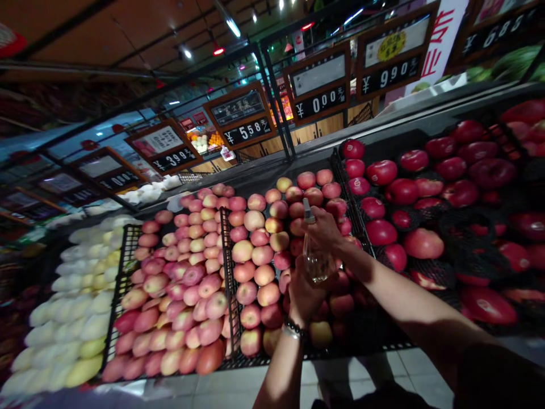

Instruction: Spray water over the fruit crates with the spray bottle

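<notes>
A clear spray bottle (318, 266) with some liquid in it is held over the apples, its pale nozzle (307, 209) pointing away from me. My right hand (324, 232) is wrapped round the neck and trigger part. Lower down, my left hand (305, 292), with a dark beaded bracelet at the wrist, closes round the bottle's body. Beneath both hands lie rows of red and yellow apples (256, 255), partly hidden by my hands and forearms.
Left of the middle crate stands another crate of apples (183, 284), then wrapped pale fruit (85, 301). Dark red apples (402, 192), some in black netting, fill the right side. Black crate walls (230, 289) divide the fruit. Price signs (240, 113) hang from a rail behind.
</notes>
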`<state>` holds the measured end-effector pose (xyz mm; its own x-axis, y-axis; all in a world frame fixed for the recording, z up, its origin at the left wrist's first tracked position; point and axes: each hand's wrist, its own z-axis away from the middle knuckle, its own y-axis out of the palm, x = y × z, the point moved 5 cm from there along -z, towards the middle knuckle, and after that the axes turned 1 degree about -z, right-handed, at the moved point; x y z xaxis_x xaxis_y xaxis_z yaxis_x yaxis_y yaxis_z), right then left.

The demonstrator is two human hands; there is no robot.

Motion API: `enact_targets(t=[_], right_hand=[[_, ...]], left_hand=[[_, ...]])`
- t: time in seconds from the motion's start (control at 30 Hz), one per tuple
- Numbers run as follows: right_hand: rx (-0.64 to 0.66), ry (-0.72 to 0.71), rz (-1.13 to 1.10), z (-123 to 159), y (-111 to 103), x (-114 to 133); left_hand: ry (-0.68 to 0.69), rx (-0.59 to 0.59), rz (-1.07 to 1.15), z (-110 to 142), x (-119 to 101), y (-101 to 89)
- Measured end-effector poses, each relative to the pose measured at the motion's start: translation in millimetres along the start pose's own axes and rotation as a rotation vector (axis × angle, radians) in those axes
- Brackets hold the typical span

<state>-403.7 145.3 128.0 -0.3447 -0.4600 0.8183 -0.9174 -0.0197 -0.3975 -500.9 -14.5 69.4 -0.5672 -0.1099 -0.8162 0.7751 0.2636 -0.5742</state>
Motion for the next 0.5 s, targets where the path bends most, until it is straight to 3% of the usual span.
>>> enact_targets(t=[0.2,0.37,0.5], right_hand=[[-0.107,0.034,0.186,-16,-40,-33],[-0.047,0.064,0.240,-54,-58,-34],[-0.028,0.045,0.230,-76,-55,-23]], left_hand=[[0.077,0.093,0.005,-25,-34,23.9],[0.065,0.119,-0.040,-62,-49,29.8],[0.120,0.065,-0.004,-78,-48,26.3]])
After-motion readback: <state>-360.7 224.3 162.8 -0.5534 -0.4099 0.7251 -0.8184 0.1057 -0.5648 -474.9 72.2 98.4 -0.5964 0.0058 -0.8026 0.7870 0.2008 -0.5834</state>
